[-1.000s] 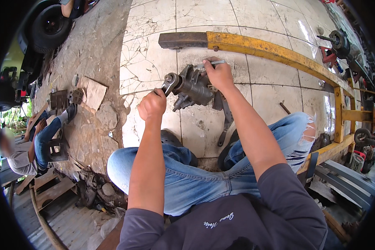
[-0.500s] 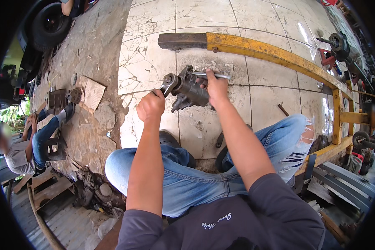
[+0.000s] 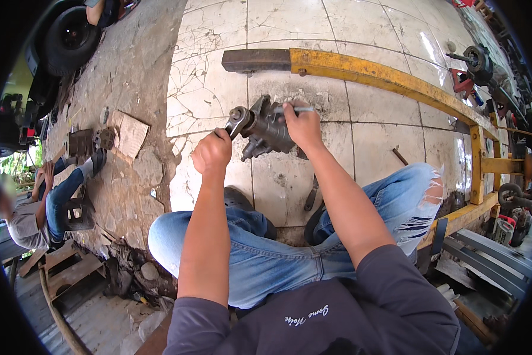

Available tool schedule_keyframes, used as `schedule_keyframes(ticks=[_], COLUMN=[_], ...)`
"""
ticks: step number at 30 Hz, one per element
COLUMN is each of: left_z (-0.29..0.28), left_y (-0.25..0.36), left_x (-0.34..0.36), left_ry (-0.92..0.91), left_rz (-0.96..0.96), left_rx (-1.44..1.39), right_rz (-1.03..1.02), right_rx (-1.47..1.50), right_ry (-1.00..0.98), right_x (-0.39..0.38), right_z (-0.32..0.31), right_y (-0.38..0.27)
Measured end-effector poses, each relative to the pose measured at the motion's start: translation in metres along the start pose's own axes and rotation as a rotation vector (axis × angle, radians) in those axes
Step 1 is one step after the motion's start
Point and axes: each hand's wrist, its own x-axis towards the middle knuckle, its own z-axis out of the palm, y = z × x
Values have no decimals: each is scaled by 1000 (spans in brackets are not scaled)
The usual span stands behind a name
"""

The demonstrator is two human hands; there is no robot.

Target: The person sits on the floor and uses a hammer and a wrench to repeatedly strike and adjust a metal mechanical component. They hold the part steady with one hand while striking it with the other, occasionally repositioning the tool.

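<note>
A dark, greasy metal housing point(image 3: 273, 134), which looks like a steering gearbox, rests tilted on the tiled floor before me. My left hand point(image 3: 211, 151) is closed around the handle of a wrench point(image 3: 237, 123), whose head sits around the fitting at the housing's left end. Over the housing's right part, my right hand point(image 3: 304, 126) is closed on a slim silver tool point(image 3: 305, 109), probably a second wrench. That tool's far end reaches toward the housing's upper side, and my fingers partly hide where it meets the metal.
Beyond the housing lies a yellow steel frame point(image 3: 360, 74), running down the right side. Another wrench point(image 3: 311, 199) is on the floor between my feet, and a short rusty rod point(image 3: 400, 156) lies to the right. A seated person point(image 3: 32, 207) is at the far left, near cardboard point(image 3: 130, 133).
My right hand has shifted a little left with the silver tool, and less of the tool sticks out to the right. The left hand and its wrench have barely moved.
</note>
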Motion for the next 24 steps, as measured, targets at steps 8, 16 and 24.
schedule_keyframes(ticks=[8,16,24], left_z=[1,3,-1], left_y=[-1,-3,0], left_x=[0,-1,1], left_ry=[2,5,-9], left_rz=[6,6,-1], left_rx=[-4,-11,-5], right_rz=[92,126,2], right_rx=[233,402,126], right_ry=[4,54,70], right_x=[-5,-3,1], right_z=[6,11,16], right_y=[11,-5,7])
